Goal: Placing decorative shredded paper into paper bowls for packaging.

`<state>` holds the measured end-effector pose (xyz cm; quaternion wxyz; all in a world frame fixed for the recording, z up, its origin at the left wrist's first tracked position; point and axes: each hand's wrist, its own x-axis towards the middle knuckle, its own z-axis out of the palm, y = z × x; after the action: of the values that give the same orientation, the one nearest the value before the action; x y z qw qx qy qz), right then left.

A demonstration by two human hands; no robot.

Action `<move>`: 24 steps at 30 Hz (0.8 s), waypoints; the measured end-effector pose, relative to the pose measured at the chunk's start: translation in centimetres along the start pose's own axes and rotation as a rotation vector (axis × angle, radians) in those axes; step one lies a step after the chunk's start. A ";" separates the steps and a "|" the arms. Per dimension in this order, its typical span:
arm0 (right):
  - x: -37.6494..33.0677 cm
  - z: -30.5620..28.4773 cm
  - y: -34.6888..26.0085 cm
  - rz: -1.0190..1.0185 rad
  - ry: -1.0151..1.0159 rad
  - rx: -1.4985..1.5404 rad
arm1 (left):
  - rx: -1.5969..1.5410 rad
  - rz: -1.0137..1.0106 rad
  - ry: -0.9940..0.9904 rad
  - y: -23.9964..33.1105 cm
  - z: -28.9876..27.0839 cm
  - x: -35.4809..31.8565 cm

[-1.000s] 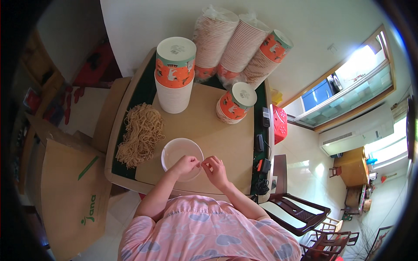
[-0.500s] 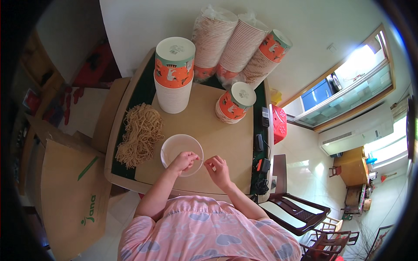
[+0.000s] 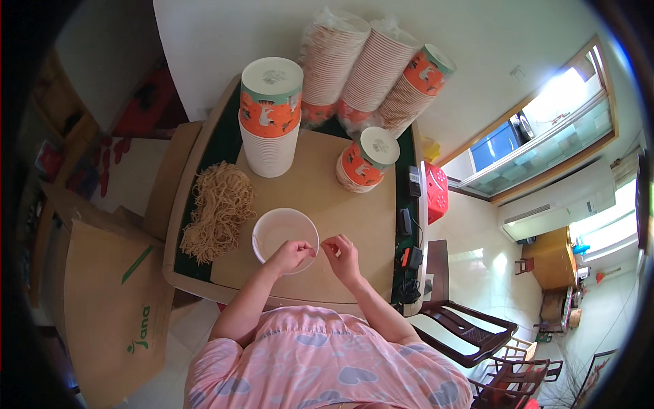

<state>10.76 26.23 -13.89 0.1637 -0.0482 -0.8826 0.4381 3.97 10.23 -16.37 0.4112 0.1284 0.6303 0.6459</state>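
Note:
A white paper tub (image 3: 281, 225) stands with its mouth up near the front of the table. My left hand (image 3: 291, 255) reaches over its near side, with fingers pinched together at the right rim. Just right of that rim, my right hand (image 3: 342, 258) is closed in a pinch, its fingertips close to the left ones. Whatever lies between the fingers is too small to make out. Left of the tub rests a heap of tan cord (image 3: 218, 211). Behind it rises a tall stack of paper tubs (image 3: 270, 143), its top one upside down and orange and green.
A shorter orange stack (image 3: 361, 167) stands at the right of the cardboard sheet (image 3: 320, 187). Plastic-wrapped tub stacks (image 3: 334, 65) lean against the wall. Black adapters and cables (image 3: 411, 259) lie along the right edge. A large carton (image 3: 112, 300) stands left; a dark chair (image 3: 470, 330) stands right.
My right hand has shifted slightly up, its fingers drawn a little closer together. My left hand stays at the tub's rim. The view has moved slightly.

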 end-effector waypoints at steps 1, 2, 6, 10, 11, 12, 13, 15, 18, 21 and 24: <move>0.4 0.0 0.2 0.002 0.002 0.000 | 0.176 0.145 0.005 -0.2 0.3 -0.2; 1.0 0.1 0.2 -0.003 -0.014 0.010 | 0.177 0.146 0.007 -0.6 0.4 -0.1; 2.4 0.5 -0.2 0.051 -0.111 0.032 | 0.216 0.133 0.023 -1.0 0.4 0.2; 2.6 1.3 0.7 0.054 -0.171 0.012 | 0.267 0.103 0.015 -1.2 0.2 0.3; 2.6 1.5 0.8 0.043 -0.196 0.010 | 0.265 0.103 0.017 -1.2 0.2 0.2; 2.5 1.6 0.8 0.032 -0.219 0.008 | 0.277 0.096 0.027 -1.1 0.2 0.2; 2.5 1.6 0.9 0.033 -0.220 0.008 | 0.288 0.089 0.037 -1.1 0.2 0.2; 2.4 1.5 0.6 0.046 -0.244 0.001 | 0.247 0.103 0.047 -1.8 0.1 0.4; 2.3 1.2 0.4 0.048 -0.244 -0.017 | 0.130 0.064 0.055 -1.5 0.1 0.5; 2.1 0.9 -0.1 0.093 -0.249 -0.010 | 0.032 0.029 0.053 -1.4 0.2 0.6; 1.9 1.0 -0.1 0.061 -0.210 0.023 | 0.096 0.082 0.071 -1.8 0.3 0.9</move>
<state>8.64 25.88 -13.87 0.0574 -0.0273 -0.8879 0.4556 4.32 10.81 -18.29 0.3553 0.1509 0.6689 0.6353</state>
